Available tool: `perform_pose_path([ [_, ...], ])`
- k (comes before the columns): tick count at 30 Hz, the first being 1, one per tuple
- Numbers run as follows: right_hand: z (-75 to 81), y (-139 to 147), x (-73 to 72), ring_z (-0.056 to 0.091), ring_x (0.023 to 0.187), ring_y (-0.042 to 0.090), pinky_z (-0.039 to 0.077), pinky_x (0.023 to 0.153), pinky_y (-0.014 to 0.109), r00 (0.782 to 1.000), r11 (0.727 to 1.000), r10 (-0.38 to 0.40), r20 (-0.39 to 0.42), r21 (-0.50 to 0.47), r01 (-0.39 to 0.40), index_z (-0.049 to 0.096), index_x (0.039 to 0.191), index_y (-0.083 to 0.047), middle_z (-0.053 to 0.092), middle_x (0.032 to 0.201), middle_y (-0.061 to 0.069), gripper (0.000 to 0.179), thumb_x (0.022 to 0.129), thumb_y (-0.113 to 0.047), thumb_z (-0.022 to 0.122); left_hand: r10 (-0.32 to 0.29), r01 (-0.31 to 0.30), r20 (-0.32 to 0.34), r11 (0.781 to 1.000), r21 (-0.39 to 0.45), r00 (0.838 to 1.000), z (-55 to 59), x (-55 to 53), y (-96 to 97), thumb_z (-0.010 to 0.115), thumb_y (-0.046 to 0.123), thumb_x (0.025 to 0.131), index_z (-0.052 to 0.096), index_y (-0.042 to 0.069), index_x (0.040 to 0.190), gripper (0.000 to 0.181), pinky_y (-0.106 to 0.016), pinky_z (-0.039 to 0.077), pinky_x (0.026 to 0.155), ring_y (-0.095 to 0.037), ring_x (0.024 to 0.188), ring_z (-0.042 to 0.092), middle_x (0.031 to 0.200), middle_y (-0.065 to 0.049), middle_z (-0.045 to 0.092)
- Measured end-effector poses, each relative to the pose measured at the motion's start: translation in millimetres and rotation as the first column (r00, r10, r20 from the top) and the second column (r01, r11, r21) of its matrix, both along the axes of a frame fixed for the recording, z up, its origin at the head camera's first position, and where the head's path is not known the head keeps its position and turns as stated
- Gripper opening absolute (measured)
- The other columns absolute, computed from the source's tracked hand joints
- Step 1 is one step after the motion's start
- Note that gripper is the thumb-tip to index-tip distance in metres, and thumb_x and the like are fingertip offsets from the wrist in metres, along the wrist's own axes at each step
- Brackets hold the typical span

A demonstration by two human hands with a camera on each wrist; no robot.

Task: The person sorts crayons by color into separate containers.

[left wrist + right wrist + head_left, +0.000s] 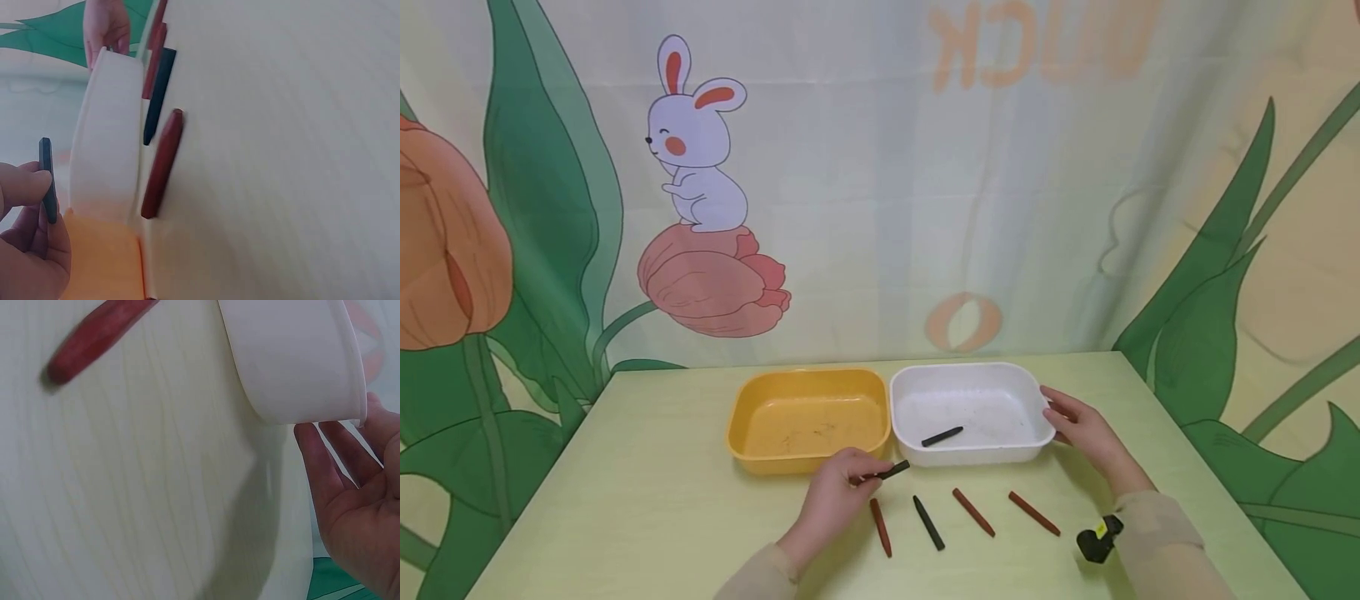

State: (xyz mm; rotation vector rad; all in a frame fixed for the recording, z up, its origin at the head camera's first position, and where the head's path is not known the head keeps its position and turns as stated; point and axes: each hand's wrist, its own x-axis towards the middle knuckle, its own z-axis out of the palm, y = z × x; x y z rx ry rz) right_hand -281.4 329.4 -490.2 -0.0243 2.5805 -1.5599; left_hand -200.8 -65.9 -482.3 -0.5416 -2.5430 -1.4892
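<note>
My left hand [838,493] pinches a black crayon [897,470] between thumb and fingers, just in front of where the two trays meet. The left wrist view shows that crayon upright in the grip. At the white plastic tray [973,456], my right hand [1082,429] holds the right-hand rim, thumb at the top edge and fingers against the outer side. Inside this tray lies another black crayon [942,437]. Nearer to me on the table are a red-brown crayon [882,528], a black one [928,523], and two more red-brown crayons to the right.
A yellow tray [775,465] stands directly left of the white one, showing only faint marks on its floor. Both rest near the back edge of the pale table [625,500]. Behind hangs a printed curtain [850,208]. A small black device [1099,539] sits at the right wrist.
</note>
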Motion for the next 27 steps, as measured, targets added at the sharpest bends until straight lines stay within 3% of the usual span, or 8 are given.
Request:
perform_pose_path([
  [17, -2.0, 0.5, -1.7, 0.042, 0.133, 0.044, 0.047, 0.101, 0.045, 1.000, 1.000, -0.005, 0.007, -0.009, 0.005, 0.028, 0.156, -0.005, 0.034, 0.151, 0.031, 0.059, 0.105, -0.027, 0.051, 0.007, -0.005, -0.056, 0.999, 0.037, 0.998, 23.0, -17.9, 35.7, 0.074, -0.011, 0.081, 0.080, 0.007, 0.098, 0.026, -0.023, 0.053, 0.067, -0.017, 0.080, 0.060, 0.092, -0.003, 0.069],
  [24, 0.1, -1.4, -0.3, 0.042, 0.133, 0.044, 0.046, 0.102, 0.045, 1.000, 1.000, -0.002, 0.000, -0.007, 0.002, 0.028, 0.156, -0.005, 0.034, 0.151, 0.031, 0.059, 0.105, -0.024, 0.050, -0.002, 0.002, -0.009, 1.000, 0.022, 1.000, 33.4, -25.2, 46.6, 0.072, -0.008, 0.084, 0.080, 0.008, 0.101, 0.024, -0.025, 0.051, 0.069, -0.016, 0.080, 0.057, 0.094, -0.002, 0.069],
  [27, 0.3, -1.8, 0.2, 0.043, 0.133, 0.044, 0.046, 0.101, 0.044, 1.000, 1.000, -0.003, 0.001, -0.009, 0.003, 0.028, 0.156, -0.005, 0.034, 0.150, 0.031, 0.059, 0.105, -0.024, 0.051, -0.006, 0.007, -0.024, 1.000, 0.020, 1.000, 37.2, -30.1, 50.6, 0.072, -0.008, 0.085, 0.080, 0.008, 0.101, 0.024, -0.025, 0.051, 0.070, -0.016, 0.080, 0.058, 0.094, -0.002, 0.069],
])
